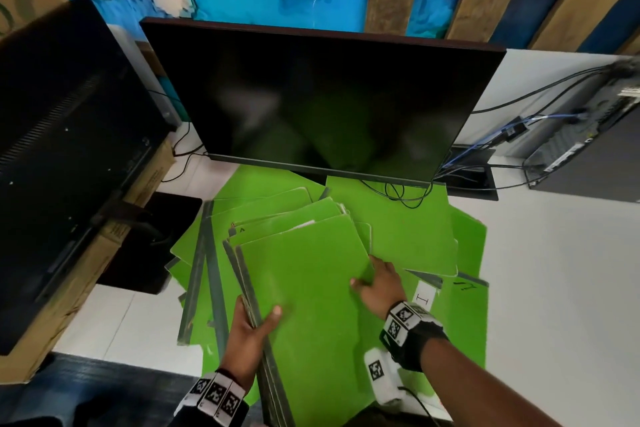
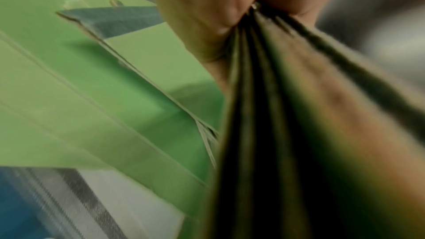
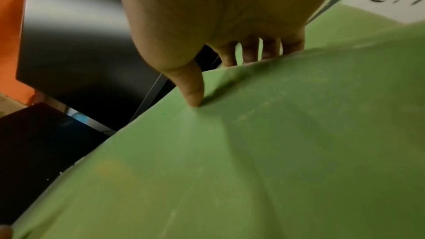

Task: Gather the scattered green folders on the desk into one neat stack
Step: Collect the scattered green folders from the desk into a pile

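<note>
Risk, as judged: the gathered bundle of green folders (image 1: 304,288) was gripped only along its spine edge and its far right side, so the inner folders could fan out or slide free toward the monitor (image 1: 322,97) if either grip eased. The loose folders (image 1: 408,229) underneath lay askew on the white desk (image 1: 554,270); dragging the bundle across them could scatter them further or snag the cables (image 1: 401,191) on one of them.

Left hand (image 1: 251,329): thumb on top of the cover, fingers curled under, clamped around several dark spines at the bundle's near left edge.

Right hand (image 1: 375,282): thumb pressed on the top cover, fingers hooked over the right edge, pinching it.

Bundle sat mid-desk, just before the monitor.
</note>
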A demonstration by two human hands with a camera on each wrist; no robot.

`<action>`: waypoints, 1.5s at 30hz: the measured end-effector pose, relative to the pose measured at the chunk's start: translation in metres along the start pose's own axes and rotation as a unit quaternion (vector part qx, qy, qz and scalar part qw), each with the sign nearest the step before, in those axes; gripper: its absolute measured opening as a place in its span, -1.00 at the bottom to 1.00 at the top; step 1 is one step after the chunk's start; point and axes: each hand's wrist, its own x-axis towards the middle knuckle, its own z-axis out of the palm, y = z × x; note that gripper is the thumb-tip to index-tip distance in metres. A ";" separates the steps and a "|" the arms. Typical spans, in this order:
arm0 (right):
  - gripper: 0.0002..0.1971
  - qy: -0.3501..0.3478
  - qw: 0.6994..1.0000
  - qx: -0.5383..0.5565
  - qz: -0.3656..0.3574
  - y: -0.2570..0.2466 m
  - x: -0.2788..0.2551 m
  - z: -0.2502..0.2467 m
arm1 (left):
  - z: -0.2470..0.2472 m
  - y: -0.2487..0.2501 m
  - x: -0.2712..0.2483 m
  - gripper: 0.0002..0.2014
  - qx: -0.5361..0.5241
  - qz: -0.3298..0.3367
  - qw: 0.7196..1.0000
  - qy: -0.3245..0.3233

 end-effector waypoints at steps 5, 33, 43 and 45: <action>-0.45 -0.074 0.994 0.028 -0.069 0.000 0.005 -0.026 | -0.014 -0.004 0.009 0.06 -0.086 -0.046 0.995 0.001; -0.61 0.028 0.946 0.257 0.194 0.126 0.015 -0.060 | -0.070 0.008 0.048 -0.75 -0.101 -0.051 0.991 0.065; -0.54 0.070 0.963 0.143 0.216 0.098 0.000 -0.071 | -0.054 0.002 0.055 -0.77 -0.098 -0.086 0.989 0.065; -0.61 0.123 0.954 0.182 0.205 0.099 0.000 -0.074 | -0.054 0.000 0.056 -0.71 -0.103 -0.082 0.989 0.063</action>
